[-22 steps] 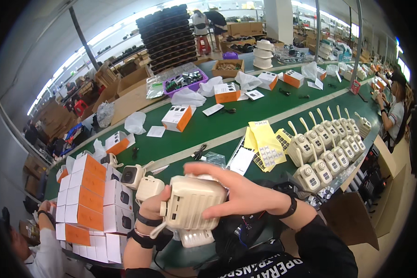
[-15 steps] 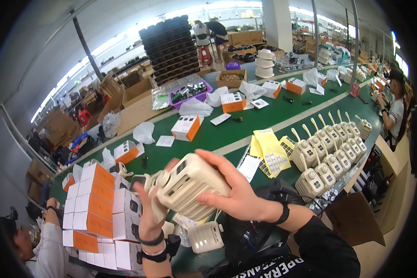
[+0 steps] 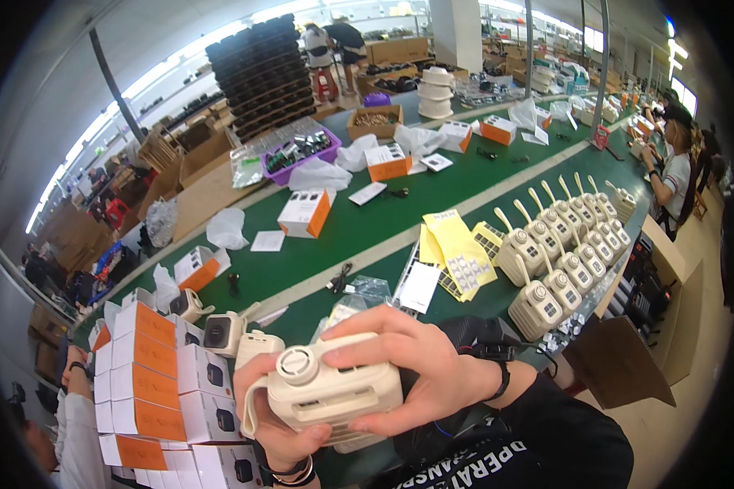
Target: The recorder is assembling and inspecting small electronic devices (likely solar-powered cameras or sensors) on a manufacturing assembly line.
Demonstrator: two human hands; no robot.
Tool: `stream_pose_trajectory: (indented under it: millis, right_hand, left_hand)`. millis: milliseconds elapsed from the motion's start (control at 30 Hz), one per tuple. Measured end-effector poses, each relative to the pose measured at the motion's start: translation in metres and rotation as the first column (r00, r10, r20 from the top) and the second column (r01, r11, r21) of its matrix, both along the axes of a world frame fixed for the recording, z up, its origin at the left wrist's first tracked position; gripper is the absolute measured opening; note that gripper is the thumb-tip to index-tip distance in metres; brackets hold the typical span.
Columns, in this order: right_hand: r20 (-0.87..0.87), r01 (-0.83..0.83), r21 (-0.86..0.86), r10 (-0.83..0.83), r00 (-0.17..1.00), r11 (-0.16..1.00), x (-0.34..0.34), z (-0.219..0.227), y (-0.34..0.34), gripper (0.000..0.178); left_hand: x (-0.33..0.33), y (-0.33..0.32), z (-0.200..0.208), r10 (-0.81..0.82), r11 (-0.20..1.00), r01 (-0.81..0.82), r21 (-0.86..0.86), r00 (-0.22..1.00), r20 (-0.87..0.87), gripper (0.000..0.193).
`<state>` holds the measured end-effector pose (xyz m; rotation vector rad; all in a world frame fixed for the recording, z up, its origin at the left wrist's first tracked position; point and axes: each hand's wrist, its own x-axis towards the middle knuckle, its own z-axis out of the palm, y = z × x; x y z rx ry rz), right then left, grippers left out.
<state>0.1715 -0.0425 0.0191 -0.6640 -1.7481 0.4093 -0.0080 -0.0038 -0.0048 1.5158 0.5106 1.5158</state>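
Both my hands hold a cream boxy device (image 3: 334, 395) with a round knob, a strap loop and a ribbed side, low in the middle of the view. My left hand (image 3: 281, 436) wraps its left end, next to the loop. From the right, my right hand (image 3: 428, 354) grips it, fingers across the top and thumb on the lower front. Just beyond my left hand stand a cream device with a dark square face (image 3: 222, 332) and a plainer cream device (image 3: 258, 345). Another ribbed cream piece shows partly beneath the held device.
White and orange boxes (image 3: 143, 363) are stacked at left, beside a co-worker's sleeve (image 3: 86, 440). Rows of cream devices (image 3: 534, 308) with upright straps line the right. Yellow sticker sheets (image 3: 457, 253) and a clear plastic bag (image 3: 367, 291) lie ahead on the green table (image 3: 367, 253).
The held device has come down and turned, so its knob and slotted side now show. My left hand has closed round its left end. The view has shifted somewhat.
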Motion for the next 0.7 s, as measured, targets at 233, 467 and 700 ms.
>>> stream_pose_trajectory:
  millis: [233,467,700]
  right_hand:
    - [-0.122,-0.041,-0.044,0.035,0.992,0.998,-0.005,-0.014,0.015,0.061]
    - [-0.366,-0.255,-0.522,0.056,0.929,0.814,-0.011,-0.009,0.012,0.077]
    - [-0.008,0.650,0.378,-0.700,0.715,0.660,-0.045,-0.038,0.027,0.049]
  left_hand:
    - [0.001,0.005,0.003,0.071,0.990,-0.073,-0.123,0.997,-0.022,0.078]
    - [0.004,0.021,-0.005,0.015,0.970,0.012,-0.245,0.994,0.111,0.079]
    - [0.028,-0.012,-0.011,-0.167,0.964,0.198,-0.179,0.971,0.171,0.110]
